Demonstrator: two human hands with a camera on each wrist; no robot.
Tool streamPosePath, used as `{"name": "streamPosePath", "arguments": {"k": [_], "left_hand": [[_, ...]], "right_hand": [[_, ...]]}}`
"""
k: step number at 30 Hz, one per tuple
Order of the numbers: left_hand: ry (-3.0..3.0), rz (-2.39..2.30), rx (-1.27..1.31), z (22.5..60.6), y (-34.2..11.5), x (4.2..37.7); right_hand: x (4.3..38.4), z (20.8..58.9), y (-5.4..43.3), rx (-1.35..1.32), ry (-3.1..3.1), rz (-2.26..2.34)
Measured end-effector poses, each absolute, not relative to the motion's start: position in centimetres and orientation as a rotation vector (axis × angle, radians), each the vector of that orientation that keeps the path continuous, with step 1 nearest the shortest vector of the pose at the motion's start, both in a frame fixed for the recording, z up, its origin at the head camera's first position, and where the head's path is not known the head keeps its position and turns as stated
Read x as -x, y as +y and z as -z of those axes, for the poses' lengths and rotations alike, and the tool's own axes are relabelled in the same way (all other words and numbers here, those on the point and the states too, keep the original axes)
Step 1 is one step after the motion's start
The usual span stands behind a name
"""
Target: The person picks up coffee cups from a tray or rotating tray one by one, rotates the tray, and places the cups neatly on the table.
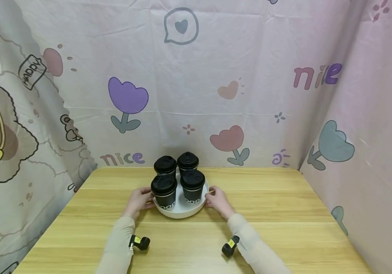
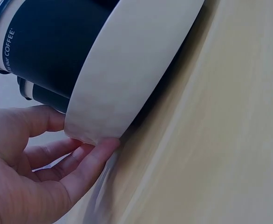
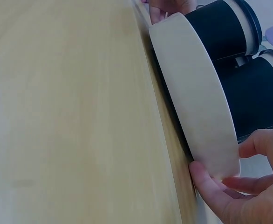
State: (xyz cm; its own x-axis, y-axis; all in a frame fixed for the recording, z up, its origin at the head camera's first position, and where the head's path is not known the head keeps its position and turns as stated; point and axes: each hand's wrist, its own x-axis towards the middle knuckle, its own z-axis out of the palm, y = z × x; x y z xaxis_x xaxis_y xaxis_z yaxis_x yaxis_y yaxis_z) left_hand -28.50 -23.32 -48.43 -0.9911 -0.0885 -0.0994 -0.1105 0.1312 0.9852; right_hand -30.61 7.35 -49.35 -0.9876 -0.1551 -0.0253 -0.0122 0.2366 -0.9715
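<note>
Four lidded cups (image 1: pixel 192 187): on my white tray (image 1: pixel 179 215)
Wooden table (image 1: pixel 285 213): white tray near its far edge
My left hand (image 1: pixel 141 199), right hand (image 1: pixel 219 200): clamped on tray's opposite sides
Cloth backdrop (image 1: pixel 268 49): pale, flower-printed

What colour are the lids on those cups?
All four cup lids are black; the head view shows them best.

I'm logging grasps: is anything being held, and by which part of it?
The white tray, by opposite sides of its outer wall: left grip at its left, right grip at its right. The cups stand in it.
</note>
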Motion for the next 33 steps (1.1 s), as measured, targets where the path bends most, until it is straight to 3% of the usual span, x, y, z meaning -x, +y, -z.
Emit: {"name": "streamPosePath", "arguments": {"k": [33], "left_hand": [[2.293, -2.058, 0.142, 48.8, -15.9, 31.1]], "right_hand": [[28.5, 49.2, 14.2, -0.058, 2.514, 1.870]]}}
